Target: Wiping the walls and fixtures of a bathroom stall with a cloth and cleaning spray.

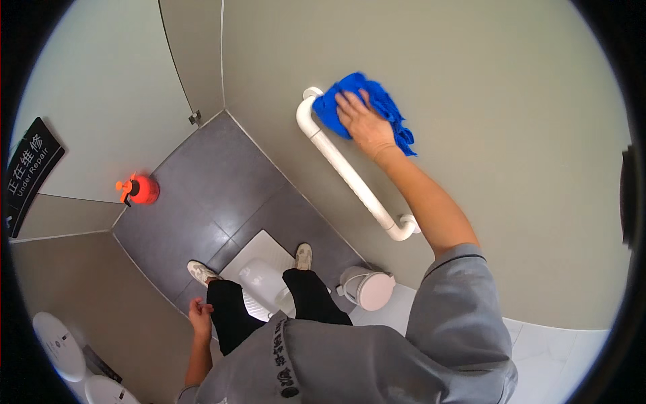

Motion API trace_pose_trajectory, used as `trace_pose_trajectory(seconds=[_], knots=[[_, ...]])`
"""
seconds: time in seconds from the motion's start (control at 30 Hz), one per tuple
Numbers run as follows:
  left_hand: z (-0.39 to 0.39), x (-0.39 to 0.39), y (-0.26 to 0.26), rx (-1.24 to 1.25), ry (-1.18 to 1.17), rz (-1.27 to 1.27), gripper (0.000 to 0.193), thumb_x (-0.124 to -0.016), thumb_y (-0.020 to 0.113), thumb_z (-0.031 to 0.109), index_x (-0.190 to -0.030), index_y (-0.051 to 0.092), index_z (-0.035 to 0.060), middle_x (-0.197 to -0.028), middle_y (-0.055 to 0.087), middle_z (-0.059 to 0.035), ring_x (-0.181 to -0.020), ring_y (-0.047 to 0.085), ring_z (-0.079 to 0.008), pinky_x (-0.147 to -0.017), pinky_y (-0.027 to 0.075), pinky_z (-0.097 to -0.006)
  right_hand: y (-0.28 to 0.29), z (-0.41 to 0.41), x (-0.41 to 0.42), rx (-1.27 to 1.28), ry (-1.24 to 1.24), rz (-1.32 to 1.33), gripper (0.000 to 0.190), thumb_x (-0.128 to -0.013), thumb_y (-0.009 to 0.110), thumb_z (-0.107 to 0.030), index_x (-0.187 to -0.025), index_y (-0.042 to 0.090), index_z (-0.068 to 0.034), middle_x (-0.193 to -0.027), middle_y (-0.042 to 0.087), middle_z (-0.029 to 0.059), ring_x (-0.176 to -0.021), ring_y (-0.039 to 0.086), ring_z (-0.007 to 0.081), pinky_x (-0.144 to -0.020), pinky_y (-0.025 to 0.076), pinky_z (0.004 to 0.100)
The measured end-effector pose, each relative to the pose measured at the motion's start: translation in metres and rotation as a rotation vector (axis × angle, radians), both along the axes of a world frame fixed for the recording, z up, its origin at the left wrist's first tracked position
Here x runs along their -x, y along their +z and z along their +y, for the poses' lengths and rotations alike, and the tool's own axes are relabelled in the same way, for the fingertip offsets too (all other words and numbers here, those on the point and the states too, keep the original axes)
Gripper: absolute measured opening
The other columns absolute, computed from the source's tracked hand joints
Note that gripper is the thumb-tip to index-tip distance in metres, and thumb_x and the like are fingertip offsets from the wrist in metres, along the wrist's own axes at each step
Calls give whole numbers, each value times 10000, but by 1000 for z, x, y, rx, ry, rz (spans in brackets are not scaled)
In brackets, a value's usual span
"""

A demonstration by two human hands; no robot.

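Observation:
My right hand [367,126] lies spread on a crumpled blue cloth [353,83], pressing it flat to the beige wall panel [484,126]. The cloth touches the upper end of a white grab bar [353,183], close to its round wall mount. From there the bar slants down to a second mount beside my forearm. My left hand [200,312] hangs low beside my left leg, its fingers loosely curled, with nothing seen in it. A white squat toilet [260,272] is set in the floor between my feet.
An orange-red spray bottle [145,190] stands on the grey tiled floor [192,187] by the door. A lidded white bin [374,291] is near my right foot. Round white dispensers [59,346] are on the left wall. A black sign [33,177] hangs on the door.

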State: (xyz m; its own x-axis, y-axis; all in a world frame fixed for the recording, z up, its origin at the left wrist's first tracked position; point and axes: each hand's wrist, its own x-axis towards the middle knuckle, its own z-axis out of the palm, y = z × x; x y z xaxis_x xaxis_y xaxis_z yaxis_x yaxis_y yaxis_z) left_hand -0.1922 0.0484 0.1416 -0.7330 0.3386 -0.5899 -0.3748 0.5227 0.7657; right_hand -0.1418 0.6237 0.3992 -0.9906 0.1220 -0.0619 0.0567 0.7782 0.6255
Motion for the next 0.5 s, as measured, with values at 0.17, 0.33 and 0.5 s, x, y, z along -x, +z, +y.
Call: trace_pose_trajectory(seconds=[0.17,0.33,0.5], knots=[[1,-5,18,63,-18,-114,244,-773,449,-45,-1011,442,10,-698,565,-87,-608,543,-129,-586,458,-236,-33,-23,-142,245,-134,-298,236,-734,475,-138,-920,600,-63,-1200,462,49,-1181,334,189,-1003,258,304],[9,29,-11,58,-225,-64,265,-765,431,-55,-1023,441,4,-703,567,-94,-601,543,-132,-574,453,-236,13,-80,-349,383,-496,-208,153,-699,474,-149,-778,598,-106,-1066,534,14,-1087,419,165,-939,348,289],[20,66,-16,3,-274,-13,279,-760,419,-63,-1030,436,6,-702,566,-90,-596,538,-127,-548,435,-224,33,-151,-405,119,-953,295,184,-650,546,-66,-821,610,-88,-960,584,53,-996,488,204,-918,345,338]])
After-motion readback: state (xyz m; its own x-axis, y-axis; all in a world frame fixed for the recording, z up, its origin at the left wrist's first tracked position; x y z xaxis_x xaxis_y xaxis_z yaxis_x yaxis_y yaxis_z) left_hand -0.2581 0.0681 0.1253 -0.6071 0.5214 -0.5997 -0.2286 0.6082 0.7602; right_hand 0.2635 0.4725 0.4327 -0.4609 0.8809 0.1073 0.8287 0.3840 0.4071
